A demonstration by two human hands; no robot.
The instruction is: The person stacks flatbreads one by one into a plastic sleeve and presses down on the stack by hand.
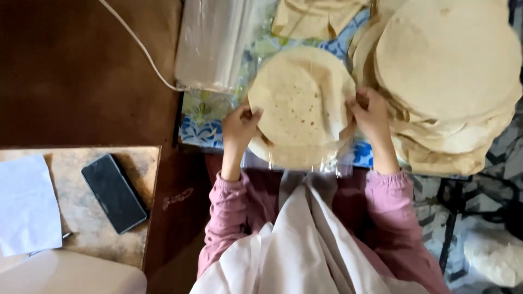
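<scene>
While both hands grip a flatbread stack [299,106], left hand [239,124] curled on one edge, right hand [371,115] opposite

Two hands, left hand [239,126] and right hand [371,115]; one small stack of round flatbreads [298,103] between them; one tall pile of flatbreads [447,81]; one heap of folded flatbreads [313,16]; one black phone [114,193]; one white paper sheet [27,204]; one white cable [139,46]

Both arms extended forward, forearms roughly parallel, pink sleeves drawn to wrists. Left hand [240,125] curled, fingers closed in grip. Right hand [370,113] likewise clenched, knuckles raised, level with left.
</scene>
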